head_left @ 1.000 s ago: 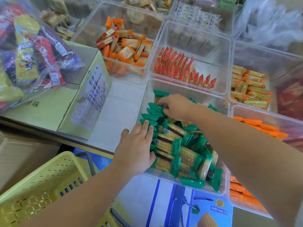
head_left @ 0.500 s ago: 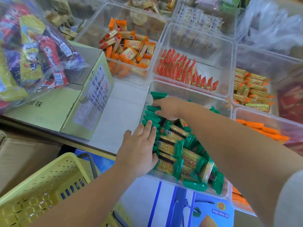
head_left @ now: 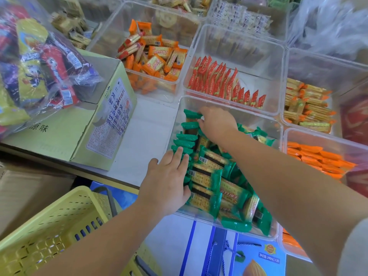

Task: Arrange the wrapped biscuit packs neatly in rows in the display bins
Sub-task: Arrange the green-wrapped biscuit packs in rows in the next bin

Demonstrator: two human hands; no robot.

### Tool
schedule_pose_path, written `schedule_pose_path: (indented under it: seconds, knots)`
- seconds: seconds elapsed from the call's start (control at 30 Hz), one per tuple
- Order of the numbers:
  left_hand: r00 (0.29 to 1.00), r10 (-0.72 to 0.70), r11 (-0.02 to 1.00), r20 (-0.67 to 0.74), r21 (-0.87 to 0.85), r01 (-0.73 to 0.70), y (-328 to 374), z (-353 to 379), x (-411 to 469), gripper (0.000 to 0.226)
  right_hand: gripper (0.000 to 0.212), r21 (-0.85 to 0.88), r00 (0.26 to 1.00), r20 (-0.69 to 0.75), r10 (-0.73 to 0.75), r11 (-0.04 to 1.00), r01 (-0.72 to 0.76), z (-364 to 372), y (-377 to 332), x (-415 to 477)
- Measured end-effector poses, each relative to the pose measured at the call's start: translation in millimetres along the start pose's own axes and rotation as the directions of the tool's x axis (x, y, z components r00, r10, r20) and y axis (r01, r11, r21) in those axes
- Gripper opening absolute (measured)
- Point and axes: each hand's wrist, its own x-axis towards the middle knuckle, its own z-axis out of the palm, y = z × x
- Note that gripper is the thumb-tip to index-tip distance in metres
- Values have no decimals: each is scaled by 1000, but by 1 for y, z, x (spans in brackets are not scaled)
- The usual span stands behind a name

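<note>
A clear display bin (head_left: 258, 118) in front of me holds several green-wrapped biscuit packs (head_left: 207, 178). Some stand on edge in a row along its left wall, the others lie loose in a heap. My left hand (head_left: 169, 176) lies flat with straight fingers against the near end of that row. Reaching to the far end of the row, my right hand (head_left: 216, 123) has its fingers curled onto a green pack (head_left: 191, 125) there. The neighbouring bin (head_left: 235, 32) holds red packs (head_left: 219, 82) standing in a neat row.
Other clear bins hold loose orange packs (head_left: 157, 56), yellow-orange packs (head_left: 306, 104) and orange packs (head_left: 318, 158). A green carton (head_left: 59, 136) with a bag of snacks (head_left: 35, 62) on it stands left. A yellow basket (head_left: 49, 232) is below left.
My right hand has moved a little farther along the row toward the bin's far end. My left hand stays pressed against the near end.
</note>
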Motion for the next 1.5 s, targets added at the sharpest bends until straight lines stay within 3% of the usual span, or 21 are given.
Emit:
schedule_pose_path:
  seconds: [0.13, 0.2, 0.3, 0.43, 0.5, 0.57, 0.63, 0.7, 0.8, 1.03, 1.2, 1.37, 1.5]
  knots:
    - [1000, -1, 1000, -8, -1, 1, 0, 0, 0, 83, 20, -9, 999, 15, -30, 1000, 30, 8, -13, -3]
    - [1000, -4, 1000, -13, -5, 4, 0, 0, 0, 83, 21, 111, 995, 92, -45, 993, 34, 13, -19, -5]
    - [1000, -3, 1000, -22, -9, 3, 0, -1, 0, 83, 38, 337, 962, 263, -78, 941, -15, 10, -16, -6]
    - [999, 10, 999, -36, -35, -11, -1, -3, -1, 85, 57, 412, 921, 353, -161, 911, 1, -3, -2, -11]
    - [999, 14, 998, -46, -63, -17, -1, -5, -2, 85, 62, 328, 946, 288, -151, 943, 51, -5, 5, -15]
    - [998, 12, 996, -61, -88, -18, -1, -8, -2, 83, 61, 135, 971, 205, -125, 986, 98, -5, 12, -19]
    - [996, 18, 994, -91, -101, -27, -2, -14, -2, 79, 64, -89, 973, 206, -106, 988, 126, -5, 19, -25]
    - [987, 33, 994, -159, -101, -50, -6, -23, 5, 74, 64, -154, 969, 227, -96, 979, 132, 0, 24, -32]
    - [976, 35, 992, -215, -112, -60, -18, -40, 32, 73, 58, -131, 974, 205, -99, 983, 127, 6, 27, -41]
    - [989, 150, 971, 19, 185, -151, -26, -53, 101, 88, 49, -37, 986, 111, -124, 991, 129, 0, 28, -59]
    - [988, -4, 983, 155, 182, -25, -13, -53, 120, 93, 46, -94, 986, 83, -147, 984, 154, -8, 35, -65]
    - [985, 77, 953, 156, 278, -119, -21, -48, 118, 67, 39, -76, 988, 84, -130, 988, 137, -15, 41, -65]
    - [984, 116, 960, 136, 238, -146, -24, -44, 117, 62, 26, 120, 993, 52, -103, 988, 96, -27, 46, -66]
